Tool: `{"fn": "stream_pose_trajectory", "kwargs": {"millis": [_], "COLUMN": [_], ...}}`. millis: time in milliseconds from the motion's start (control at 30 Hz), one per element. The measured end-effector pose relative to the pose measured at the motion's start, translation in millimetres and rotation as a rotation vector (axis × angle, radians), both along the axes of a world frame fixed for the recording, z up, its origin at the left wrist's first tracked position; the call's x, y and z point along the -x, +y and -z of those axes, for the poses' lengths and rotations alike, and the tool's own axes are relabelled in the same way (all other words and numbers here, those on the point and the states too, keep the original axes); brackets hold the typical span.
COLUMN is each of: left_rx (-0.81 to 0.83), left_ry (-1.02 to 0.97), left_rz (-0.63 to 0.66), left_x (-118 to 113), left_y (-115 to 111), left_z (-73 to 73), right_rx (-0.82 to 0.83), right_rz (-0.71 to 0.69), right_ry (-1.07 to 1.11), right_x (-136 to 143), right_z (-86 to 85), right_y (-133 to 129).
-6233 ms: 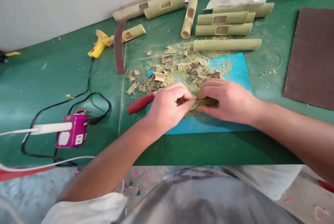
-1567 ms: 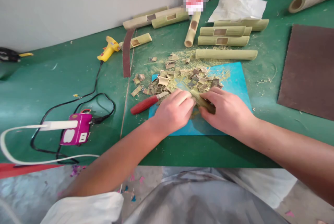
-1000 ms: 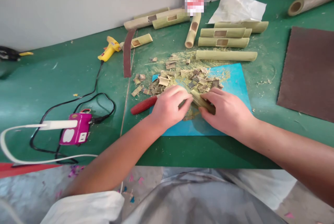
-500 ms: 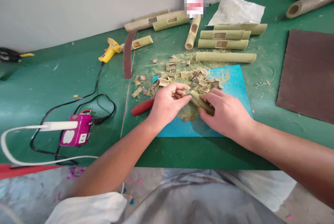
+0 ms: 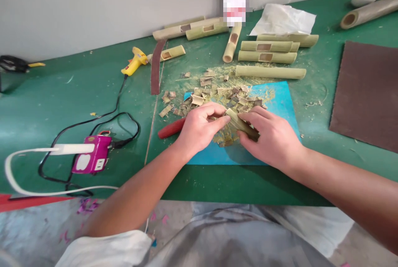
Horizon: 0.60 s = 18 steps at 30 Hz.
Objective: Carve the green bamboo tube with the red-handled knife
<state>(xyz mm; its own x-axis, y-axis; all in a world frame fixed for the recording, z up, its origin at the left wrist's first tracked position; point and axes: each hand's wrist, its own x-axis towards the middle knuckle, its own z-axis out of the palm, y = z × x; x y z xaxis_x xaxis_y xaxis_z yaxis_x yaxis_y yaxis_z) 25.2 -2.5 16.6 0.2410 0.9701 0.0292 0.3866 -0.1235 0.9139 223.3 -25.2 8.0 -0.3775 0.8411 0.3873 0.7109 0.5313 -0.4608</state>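
Note:
On the blue sheet, my right hand wraps around a short piece of bamboo, which points up and to the left. The thumb and forefinger of my left hand pinch at its near-left end, and the other fingers curl inward. A red handle lies just left of my left hand; whatever it belongs to is hidden behind that hand. Bamboo chips and pale sawdust are heaped beyond both hands.
Several notched bamboo tubes lie at the back. A yellow glue-gun-like tool and a brown strip are left of them. A purple power adapter trails cables at left. At right lies a brown sheet.
My left forefinger has come down against the end of the bamboo piece, near the thumb. My right hand keeps its hold. The whole view has shifted slightly.

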Motion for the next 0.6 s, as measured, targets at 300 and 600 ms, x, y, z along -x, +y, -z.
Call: {"fn": "stream_pose_trajectory", "kwargs": {"millis": [300,600], "left_rx": [0.087,0.035], "left_ry": [-0.079,-0.034], "left_rz": [0.070,0.050], "left_x": [3.1,2.3], "left_y": [2.7,1.5], "left_z": [5.4,2.5], "right_rx": [0.057,0.141], "right_rz": [-0.066,-0.123], "right_ry": [0.069,0.096], "right_x": [-5.3,-10.4], "right_z": [-0.4,-2.8], "right_y": [3.5,8.3]}}
